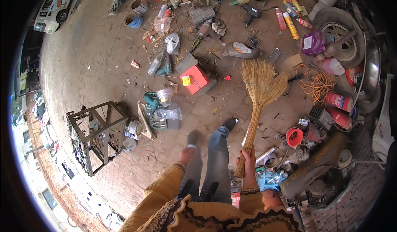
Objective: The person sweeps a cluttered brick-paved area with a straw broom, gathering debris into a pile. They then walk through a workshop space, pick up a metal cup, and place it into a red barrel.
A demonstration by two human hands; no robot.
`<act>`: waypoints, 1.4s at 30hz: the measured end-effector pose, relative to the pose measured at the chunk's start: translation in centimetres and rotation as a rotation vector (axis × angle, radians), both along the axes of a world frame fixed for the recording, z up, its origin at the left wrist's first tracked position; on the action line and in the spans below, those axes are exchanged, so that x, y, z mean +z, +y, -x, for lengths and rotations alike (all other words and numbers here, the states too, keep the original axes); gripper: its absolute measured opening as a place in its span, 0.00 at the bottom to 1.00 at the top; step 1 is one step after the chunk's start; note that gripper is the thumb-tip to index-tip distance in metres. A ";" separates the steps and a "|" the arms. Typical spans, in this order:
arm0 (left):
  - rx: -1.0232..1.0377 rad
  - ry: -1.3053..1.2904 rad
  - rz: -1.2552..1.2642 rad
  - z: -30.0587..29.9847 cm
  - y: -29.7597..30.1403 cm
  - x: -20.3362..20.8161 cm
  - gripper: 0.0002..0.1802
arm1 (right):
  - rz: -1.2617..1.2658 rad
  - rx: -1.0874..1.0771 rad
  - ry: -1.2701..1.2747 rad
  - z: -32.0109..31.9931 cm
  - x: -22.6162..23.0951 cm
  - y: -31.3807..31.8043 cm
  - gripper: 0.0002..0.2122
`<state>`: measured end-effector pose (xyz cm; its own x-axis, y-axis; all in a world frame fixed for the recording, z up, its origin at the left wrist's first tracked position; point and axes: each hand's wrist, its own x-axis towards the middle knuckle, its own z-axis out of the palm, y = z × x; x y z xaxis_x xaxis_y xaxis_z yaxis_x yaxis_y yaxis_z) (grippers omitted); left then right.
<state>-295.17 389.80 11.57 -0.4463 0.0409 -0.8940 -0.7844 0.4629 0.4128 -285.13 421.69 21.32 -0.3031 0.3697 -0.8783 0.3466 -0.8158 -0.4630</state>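
My right hand [248,165] is wrapped round the bound handle of a straw broom [257,103]. The broom points away from me, its bristles fanned out over the brick floor, near a grey oil bottle [243,50]. Beside my left leg hangs my left hand [187,154], fingers curled in loosely, with nothing seen in them. Ahead of my feet lie a red box [194,79] and a small red cap [228,78]. A teal power drill [151,103] rests on its open case [159,122] to the left.
A metal frame stand [99,134] is on the left, beside a paint can [133,128]. To the right are a wheel [341,37], a purple jug [313,43], an orange cord [316,84], a red bowl [294,137] and a large cylinder [314,163]. Tools and bottles litter the far floor. A van [56,6] stands far left.
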 end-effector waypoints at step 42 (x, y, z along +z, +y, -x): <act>-1.128 0.479 0.232 36.4 63.2 -35.2 0.21 | 0.294 0.217 -0.354 23.8 -24.1 28.2 0.15</act>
<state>-331.57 452.97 -23.59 -0.5474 0.4755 -0.6887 0.3038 0.8797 0.3659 -308.91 449.90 -2.81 -0.0102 0.0526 -0.9986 0.6169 -0.7856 -0.0477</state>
